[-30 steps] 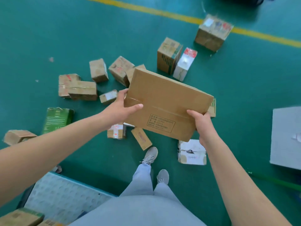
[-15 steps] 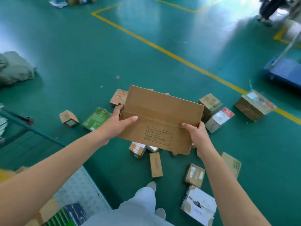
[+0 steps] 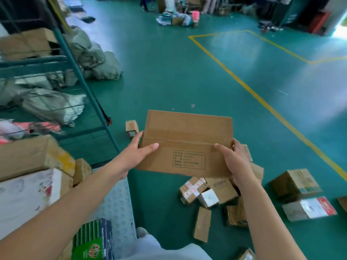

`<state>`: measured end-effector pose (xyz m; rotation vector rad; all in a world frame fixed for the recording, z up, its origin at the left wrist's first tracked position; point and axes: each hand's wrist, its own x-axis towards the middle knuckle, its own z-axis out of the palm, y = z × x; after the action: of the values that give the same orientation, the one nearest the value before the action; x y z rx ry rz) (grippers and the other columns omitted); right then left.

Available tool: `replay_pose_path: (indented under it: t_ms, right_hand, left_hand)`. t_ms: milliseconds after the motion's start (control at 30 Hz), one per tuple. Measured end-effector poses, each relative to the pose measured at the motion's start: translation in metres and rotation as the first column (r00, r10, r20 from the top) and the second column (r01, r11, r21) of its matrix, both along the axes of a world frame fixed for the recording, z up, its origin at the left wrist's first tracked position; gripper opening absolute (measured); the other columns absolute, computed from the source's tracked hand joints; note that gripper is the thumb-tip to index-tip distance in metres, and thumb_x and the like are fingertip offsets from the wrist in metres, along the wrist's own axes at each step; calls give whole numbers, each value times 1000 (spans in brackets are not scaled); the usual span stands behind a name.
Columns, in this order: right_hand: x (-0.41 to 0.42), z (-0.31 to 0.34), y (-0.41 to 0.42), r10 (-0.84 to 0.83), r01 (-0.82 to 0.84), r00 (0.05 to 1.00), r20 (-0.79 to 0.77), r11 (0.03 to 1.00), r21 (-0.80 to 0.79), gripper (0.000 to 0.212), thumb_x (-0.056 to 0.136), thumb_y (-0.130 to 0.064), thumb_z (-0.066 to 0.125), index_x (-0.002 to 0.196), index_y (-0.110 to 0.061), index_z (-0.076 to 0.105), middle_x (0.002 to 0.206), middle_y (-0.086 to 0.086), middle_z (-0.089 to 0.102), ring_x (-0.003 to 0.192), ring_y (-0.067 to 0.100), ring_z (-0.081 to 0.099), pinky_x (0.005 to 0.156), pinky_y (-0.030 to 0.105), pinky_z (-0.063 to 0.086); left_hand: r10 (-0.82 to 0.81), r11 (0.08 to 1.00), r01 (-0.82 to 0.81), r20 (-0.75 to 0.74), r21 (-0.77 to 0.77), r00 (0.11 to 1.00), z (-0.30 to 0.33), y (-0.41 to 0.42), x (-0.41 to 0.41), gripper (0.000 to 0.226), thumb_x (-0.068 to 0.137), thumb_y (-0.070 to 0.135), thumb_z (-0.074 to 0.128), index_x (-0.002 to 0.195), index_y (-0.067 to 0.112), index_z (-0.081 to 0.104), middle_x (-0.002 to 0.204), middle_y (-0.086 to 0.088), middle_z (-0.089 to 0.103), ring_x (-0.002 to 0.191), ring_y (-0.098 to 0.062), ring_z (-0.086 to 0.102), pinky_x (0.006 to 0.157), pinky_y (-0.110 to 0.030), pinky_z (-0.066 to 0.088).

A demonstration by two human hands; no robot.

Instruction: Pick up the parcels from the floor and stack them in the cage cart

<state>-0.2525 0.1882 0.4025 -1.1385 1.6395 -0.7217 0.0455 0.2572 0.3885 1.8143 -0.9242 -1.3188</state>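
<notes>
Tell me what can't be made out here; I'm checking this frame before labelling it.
Head view:
- Printed stamp on the held flat box: too small to read.
- Parcels under it: partly hidden by the box and right hand.
- Cart load: blurred, cut by left edge.
- Left hand fingers: behind the box.

Bright daylight from the doorway point(image 3: 339, 31) at top right glares on the green floor point(image 3: 281, 59), while the left edge is motion-blurred.

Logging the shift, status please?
Left hand and right hand grip flat cardboard parcel. Held over floor, cage cart left. Nothing blocking.
</notes>
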Motion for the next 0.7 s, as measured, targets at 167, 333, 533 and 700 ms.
replay_pose_path:
  t_ms: [167, 333, 533, 700]
  right_hand:
    - [108, 3, -46, 215, -215, 976, -22, 977, -5, 64, 93, -47, 69, 148, -33, 39, 127, -5, 58, 110, 21, 58, 103, 50, 49]
    - [211, 5, -77, 411, -413, 910, -48, 910, -34, 62, 92, -48, 70, 144, -30, 41, 133, -4, 56, 112, 21, 57, 102, 49, 49]
    - [322, -1, -97, 604, -605, 796, -18, 796, -13, 69, 88, -50, 71, 147, -33, 40, 132, -6, 59, 115, 23, 60, 105, 54, 49]
    - [391, -9, -112, 731, -731, 682, -9, 682, -8, 67, 90, -49, 69, 148, -32, 40, 130, -6, 58, 114, 22, 60, 104, 53, 49]
  left_hand:
    - [184, 982, -182, -35, 40, 982, -5, 20, 91, 104, 78, 68, 76, 159, 50, 12, 151, 3, 47, 132, -26, 50, 116, -52, 37]
    - [333, 941, -330, -31, 74, 943, -1, 36, 169, 126, 56, 81, 80, 157, 53, 10, 154, 0, 45, 134, -29, 51, 115, -56, 39]
    - [525, 851, -524, -18, 39, 851, 6, 59, 239, 96, 89, 51, 73, 161, 43, 10, 146, 4, 47, 127, -22, 52, 110, -41, 42]
    - [657, 746, -656, 32, 115, 753, 2, 80, 274, 105, 84, 61, 74, 160, 47, 3, 159, 0, 40, 135, -30, 50, 110, -54, 46]
